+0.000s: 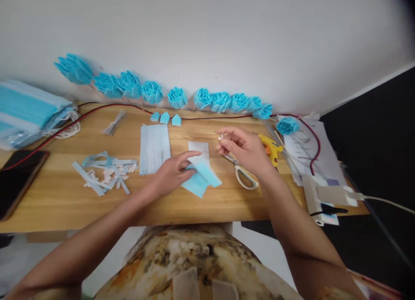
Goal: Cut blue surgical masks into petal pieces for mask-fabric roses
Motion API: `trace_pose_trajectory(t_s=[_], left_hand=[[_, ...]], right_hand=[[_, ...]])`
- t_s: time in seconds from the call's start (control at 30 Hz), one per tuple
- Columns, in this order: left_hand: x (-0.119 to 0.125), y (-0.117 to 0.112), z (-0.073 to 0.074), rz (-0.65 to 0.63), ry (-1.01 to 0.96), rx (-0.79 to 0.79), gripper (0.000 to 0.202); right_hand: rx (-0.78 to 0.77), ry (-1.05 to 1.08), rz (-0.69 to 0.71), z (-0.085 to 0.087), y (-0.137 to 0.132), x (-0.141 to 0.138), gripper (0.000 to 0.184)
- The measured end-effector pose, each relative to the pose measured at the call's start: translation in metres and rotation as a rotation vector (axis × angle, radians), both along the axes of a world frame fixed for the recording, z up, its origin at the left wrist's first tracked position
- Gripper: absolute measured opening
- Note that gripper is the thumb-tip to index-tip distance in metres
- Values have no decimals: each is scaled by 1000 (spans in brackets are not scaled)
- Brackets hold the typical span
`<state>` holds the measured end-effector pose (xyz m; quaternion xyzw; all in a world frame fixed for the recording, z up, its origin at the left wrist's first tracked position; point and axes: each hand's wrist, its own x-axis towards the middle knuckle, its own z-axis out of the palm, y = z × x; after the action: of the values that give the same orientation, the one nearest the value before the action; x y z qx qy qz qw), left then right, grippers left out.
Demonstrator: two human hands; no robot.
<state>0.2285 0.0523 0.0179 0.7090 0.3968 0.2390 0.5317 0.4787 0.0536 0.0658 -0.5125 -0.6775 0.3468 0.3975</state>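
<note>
Thumb and curled fingers of my left hand (177, 172) hold a piece of light-blue mask fabric (199, 181), its right side blurred. The index finger stretches out above it. Partly under this piece lies a whitish fabric rectangle (199, 148). My right hand (244, 148) is raised over the table, thumb and fingers closed on what looks like a small white scrap (221, 138). Beneath that hand are white-handled scissors (244, 179), blades partly hidden. A pleated pale-blue face mask (154, 148) lies flat left of the fabric.
Blue fabric flowers (177, 97) line the wall, with small cut petals (164, 117) before them. Cut strips (105, 172), a phone (21, 179) and packed masks (29, 112) are left. A yellow glue gun (271, 149), papers (319, 148) and a power strip (313, 200) are right.
</note>
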Motion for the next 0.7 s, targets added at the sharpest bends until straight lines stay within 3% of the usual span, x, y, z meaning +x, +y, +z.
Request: trace_pose_trajectory(t_s=[0.1,0.17,0.3,0.47,0.6,0.7], left_hand=[[-15,-2,-12,83,205,276,54],[-21,0,-14,157,305,513,47],[-12,10,1,69,379,750,44],[47,48,20,-171,433,785,41],[105,85,13,-280,456,719,36],[135,99,3,-343,517,719,32]], right_hand=[[134,-390,-214,-19,-31,38,29],[125,-554,-269,-27,-55,62,28],[-10,-788,-177,-36,-90,90,36],[-57,-897,-116,-41,-91,81,50],[-104,-942,-215,-40,-98,64,43],[-189,-807,-345,-39,-119,63,41]])
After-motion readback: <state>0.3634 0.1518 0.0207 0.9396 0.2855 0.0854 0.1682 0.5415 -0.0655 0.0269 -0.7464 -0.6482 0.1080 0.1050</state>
